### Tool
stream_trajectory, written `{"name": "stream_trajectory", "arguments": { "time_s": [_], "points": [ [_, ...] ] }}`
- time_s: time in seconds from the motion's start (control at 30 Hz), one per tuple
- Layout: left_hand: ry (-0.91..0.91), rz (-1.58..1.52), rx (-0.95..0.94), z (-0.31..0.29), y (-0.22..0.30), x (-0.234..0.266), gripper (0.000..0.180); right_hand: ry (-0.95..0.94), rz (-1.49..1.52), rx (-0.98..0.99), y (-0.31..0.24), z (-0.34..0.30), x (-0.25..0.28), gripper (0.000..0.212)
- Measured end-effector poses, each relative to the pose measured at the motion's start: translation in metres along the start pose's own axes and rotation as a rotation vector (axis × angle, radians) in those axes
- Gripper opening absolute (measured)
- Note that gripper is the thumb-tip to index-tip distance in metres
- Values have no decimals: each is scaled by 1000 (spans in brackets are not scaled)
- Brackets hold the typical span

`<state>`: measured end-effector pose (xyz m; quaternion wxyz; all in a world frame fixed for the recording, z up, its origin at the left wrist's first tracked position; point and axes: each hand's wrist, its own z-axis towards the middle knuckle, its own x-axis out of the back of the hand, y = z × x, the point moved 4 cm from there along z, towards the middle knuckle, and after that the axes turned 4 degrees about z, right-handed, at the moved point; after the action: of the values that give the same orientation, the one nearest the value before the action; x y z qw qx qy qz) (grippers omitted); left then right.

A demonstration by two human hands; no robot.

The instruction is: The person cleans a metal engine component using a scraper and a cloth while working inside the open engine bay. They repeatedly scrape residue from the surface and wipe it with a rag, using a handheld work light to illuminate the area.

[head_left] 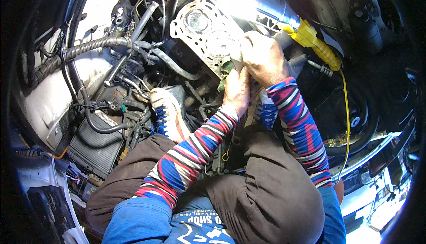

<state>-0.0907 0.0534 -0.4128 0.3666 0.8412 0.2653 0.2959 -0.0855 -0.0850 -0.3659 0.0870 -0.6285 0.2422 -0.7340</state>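
Both my hands meet at the near right side of an engine block [207, 36], whose flat top face shows round cylinder bores and many small holes. My right hand [265, 59] is closed, its fingers pinching a thin grey-beige piece [237, 56] that stands up over the block; its kind is unclear. Just below it, my left hand [237, 87] is curled against a crumpled dark green cloth [225, 71] at the block's edge. The left fingertips are partly hidden behind the cloth and the grey piece.
A lit work lamp with a yellow handle [310, 37] lies beyond my right hand, its yellow cord [347, 111] trailing toward me. Corrugated hose [95, 46], pipes and wiring crowd the left. A finned radiator-like part [95, 144] sits near my left knee. My shoes [167, 113] rest among engine parts.
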Motion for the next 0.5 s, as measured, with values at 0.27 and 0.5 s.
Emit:
{"name": "stream_trajectory", "arguments": {
  "time_s": [0.27, 0.5],
  "points": [
    [-152, -234, 270, -6, -4, 4, 43, -334, 129, 104, 3, 28, -51, 37],
    [-220, -25, 429, -1, 3, 21, 50, -213, 156, 19, 9, 24, -60, 41]
  ]
}}
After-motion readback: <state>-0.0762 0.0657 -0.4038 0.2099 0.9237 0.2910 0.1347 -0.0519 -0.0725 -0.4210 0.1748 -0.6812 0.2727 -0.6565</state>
